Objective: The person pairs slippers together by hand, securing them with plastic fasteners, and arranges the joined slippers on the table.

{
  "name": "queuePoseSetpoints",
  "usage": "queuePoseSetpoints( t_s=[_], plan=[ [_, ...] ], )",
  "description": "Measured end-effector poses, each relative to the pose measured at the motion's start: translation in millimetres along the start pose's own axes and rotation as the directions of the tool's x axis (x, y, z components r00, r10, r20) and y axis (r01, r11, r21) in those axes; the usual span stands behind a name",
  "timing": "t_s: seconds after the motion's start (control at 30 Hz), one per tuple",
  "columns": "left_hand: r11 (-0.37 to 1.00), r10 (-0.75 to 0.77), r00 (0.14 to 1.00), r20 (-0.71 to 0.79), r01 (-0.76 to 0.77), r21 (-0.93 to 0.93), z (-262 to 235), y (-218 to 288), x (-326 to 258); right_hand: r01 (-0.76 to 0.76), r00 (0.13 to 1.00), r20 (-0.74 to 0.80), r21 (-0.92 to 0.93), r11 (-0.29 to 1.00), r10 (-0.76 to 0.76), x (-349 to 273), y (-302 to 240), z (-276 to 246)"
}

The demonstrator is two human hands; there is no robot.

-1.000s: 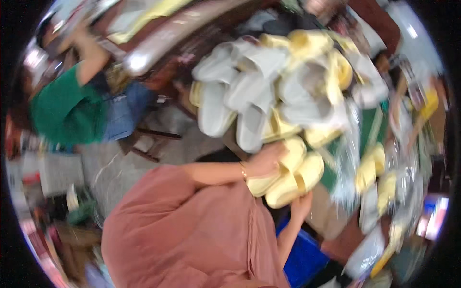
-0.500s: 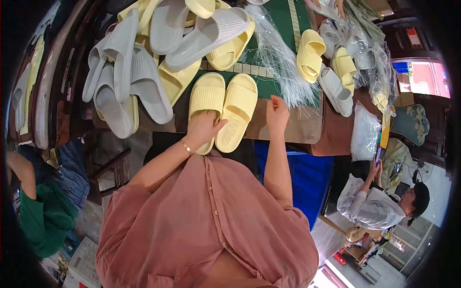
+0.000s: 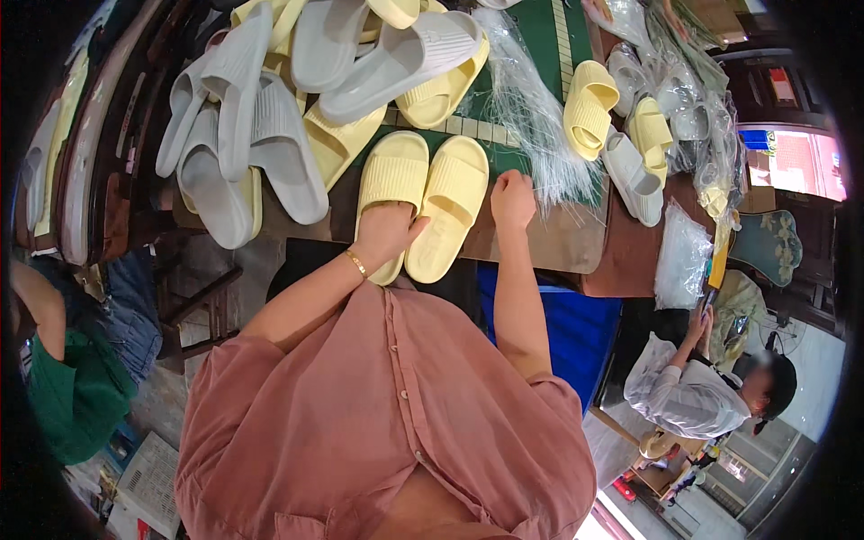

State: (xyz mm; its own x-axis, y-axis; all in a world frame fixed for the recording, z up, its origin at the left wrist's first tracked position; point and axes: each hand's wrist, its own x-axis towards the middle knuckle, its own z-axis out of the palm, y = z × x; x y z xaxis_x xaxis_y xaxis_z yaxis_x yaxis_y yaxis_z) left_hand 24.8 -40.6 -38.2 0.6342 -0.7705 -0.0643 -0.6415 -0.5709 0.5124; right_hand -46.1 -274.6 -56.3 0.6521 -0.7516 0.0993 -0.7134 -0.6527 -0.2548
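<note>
Two yellow slide slippers (image 3: 447,209) stand side by side at the table's near edge, toes pointing away from me. My left hand (image 3: 385,236) reaches into the left slipper (image 3: 394,169), its fingers hidden under the ribbed strap. Its thumb lies against the inner edge of the right slipper. Just right of the pair, my right hand (image 3: 514,200) is closed over the table edge; anything in its fingers is too small to make out. Beyond it lies a loose bundle of thin clear plastic strands (image 3: 538,121).
Grey slippers (image 3: 286,153) and yellow ones are heaped at the left on the table (image 3: 567,236). More slippers (image 3: 591,110) and clear bags lie right. A blue bin (image 3: 576,337) stands below the edge. Another person (image 3: 697,387) sits right; a green sleeve (image 3: 76,391) shows left.
My right hand has shifted slightly up and left, its fingers curled more tightly. My left hand stays in the left slipper. The whole view has shifted a little.
</note>
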Motion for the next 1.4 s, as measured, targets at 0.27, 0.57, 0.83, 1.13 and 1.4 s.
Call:
queuePoseSetpoints(
  t_s=[0.27,0.57,0.83,1.13,1.4],
  plan=[
    [1.0,-0.001,0.996,-0.085,-0.002,-0.03,-2.2,1.2,-3.5,0.237,0.951,0.115,0.327,0.915,-0.288,-48.3,21.3,-24.1],
    [0.966,0.014,0.996,-0.086,-0.036,-0.256,-28.9,11.6,-18.5,-0.286,0.866,0.452,0.798,0.531,-0.214,-64.1,13.3,-101.1],
    [0.317,-0.022,0.958,0.286,0.278,-0.907,-30.0,35.5,-19.4,0.026,0.687,0.525,0.673,0.739,-0.502,-95.2,-26.8,-95.0],
    [0.417,-0.154,0.957,0.246,0.288,-0.862,-45.0,13.8,-13.2,0.154,0.626,0.576,0.57,0.807,-0.526,-112.8,-32.9,-84.5],
    [0.7,-0.188,0.949,0.252,0.309,-0.644,-20.7,6.4,-26.5,0.195,0.551,0.598,0.586,0.787,-0.582,-120.9,-48.1,-86.5]
  ],
)
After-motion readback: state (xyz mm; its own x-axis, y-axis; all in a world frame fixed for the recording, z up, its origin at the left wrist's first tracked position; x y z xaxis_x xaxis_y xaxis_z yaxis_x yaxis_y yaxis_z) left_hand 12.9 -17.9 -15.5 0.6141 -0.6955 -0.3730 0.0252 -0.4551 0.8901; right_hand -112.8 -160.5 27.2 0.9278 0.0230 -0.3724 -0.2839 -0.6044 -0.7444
